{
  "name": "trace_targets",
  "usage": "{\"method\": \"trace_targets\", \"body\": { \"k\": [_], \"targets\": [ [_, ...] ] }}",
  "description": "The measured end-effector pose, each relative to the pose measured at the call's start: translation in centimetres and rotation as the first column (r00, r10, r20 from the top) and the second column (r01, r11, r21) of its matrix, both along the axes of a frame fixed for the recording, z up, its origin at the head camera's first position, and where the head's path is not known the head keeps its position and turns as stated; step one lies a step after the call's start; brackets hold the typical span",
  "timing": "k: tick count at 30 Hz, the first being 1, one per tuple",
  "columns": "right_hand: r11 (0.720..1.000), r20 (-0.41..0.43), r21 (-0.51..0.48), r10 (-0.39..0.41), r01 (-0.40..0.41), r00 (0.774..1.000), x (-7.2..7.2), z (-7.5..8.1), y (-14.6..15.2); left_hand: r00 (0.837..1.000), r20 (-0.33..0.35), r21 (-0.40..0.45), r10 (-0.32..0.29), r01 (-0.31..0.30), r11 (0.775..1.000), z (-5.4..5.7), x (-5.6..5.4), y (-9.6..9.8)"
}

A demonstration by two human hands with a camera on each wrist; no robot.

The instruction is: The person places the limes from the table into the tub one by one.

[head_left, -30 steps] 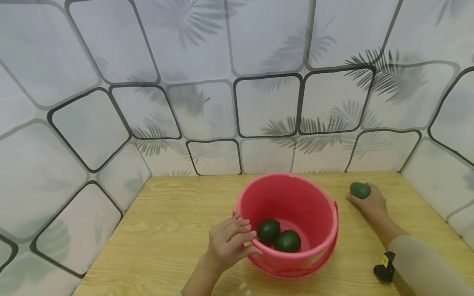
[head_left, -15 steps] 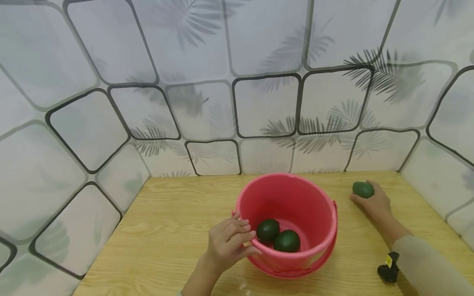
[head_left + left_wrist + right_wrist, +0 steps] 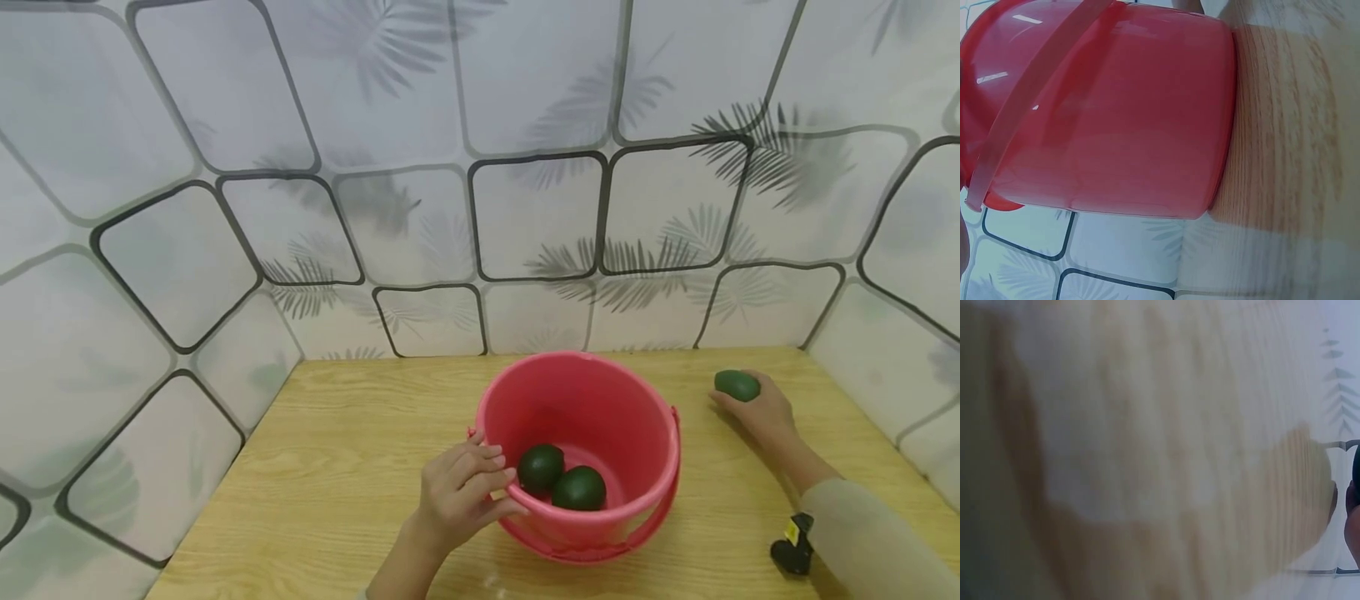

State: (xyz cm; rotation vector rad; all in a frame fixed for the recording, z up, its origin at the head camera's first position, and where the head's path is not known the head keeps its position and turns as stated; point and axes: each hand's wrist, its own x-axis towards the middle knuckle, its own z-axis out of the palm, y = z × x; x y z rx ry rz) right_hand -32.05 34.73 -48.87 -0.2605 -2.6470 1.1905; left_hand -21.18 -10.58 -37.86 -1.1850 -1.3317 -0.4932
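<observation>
My left hand (image 3: 461, 493) grips the left rim of a pink bucket (image 3: 637, 510) that stands on the wooden table. Two dark green avocados (image 3: 542, 468) lie side by side at the bottom of the bucket. To the right of it, near the back of the table, my right hand (image 3: 765, 414) holds another green avocado (image 3: 737, 385) between thumb and fingers. Only a dark sliver of that avocado and part of a digit show at the right edge of the right wrist view. The left wrist view is filled by the bucket's side and its handle (image 3: 1029, 94).
A small black object with a yellow label (image 3: 792, 546) is beside the right sleeve (image 3: 862, 525). White patterned panels (image 3: 540, 217) enclose the wood-grain table (image 3: 337, 433) at the back and both sides.
My right hand has shifted slightly to the right with the avocado still held. The left hand keeps its place on the bucket rim, and the avocados inside lie as before.
</observation>
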Motion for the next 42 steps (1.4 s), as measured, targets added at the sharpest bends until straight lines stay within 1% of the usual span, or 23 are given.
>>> {"method": "trace_targets", "body": {
  "k": [5,9,17,22,28,35,42],
  "targets": [
    [1.0,0.008,-0.014,0.018,-0.018,1.0,0.1,-0.1,0.1,1.0,-0.002,0.004,-0.004,0.004,1.0,-0.1,0.0,0.0],
    [1.0,0.017,-0.003,0.025,-0.025,1.0,0.3,0.2,0.2,1.0,-0.009,0.007,-0.006,0.006,1.0,0.0,-0.1,0.0],
    [0.997,-0.007,0.046,0.056,-0.055,0.998,0.8,1.3,0.7,1.0,-0.009,0.013,-0.005,0.005,1.0,0.0,0.0,0.1],
    [0.997,-0.004,0.047,0.059,-0.059,0.998,0.8,2.1,0.5,1.0,-0.004,0.009,-0.003,0.003,1.0,0.0,-0.1,0.1],
    [0.996,-0.037,0.051,0.081,-0.079,0.996,0.7,3.1,-0.1,1.0,-0.004,0.011,-0.004,0.004,1.0,0.0,-0.1,0.1],
    [0.995,-0.07,0.077,0.064,-0.058,0.996,0.6,3.5,-0.3,1.0,0.006,0.008,-0.006,0.006,1.0,0.1,0.1,0.0],
    [0.993,-0.078,0.099,0.069,-0.062,0.995,1.1,3.9,-0.5,1.0,0.009,0.002,-0.006,0.006,1.0,-0.1,0.0,0.0]
  ]
}}
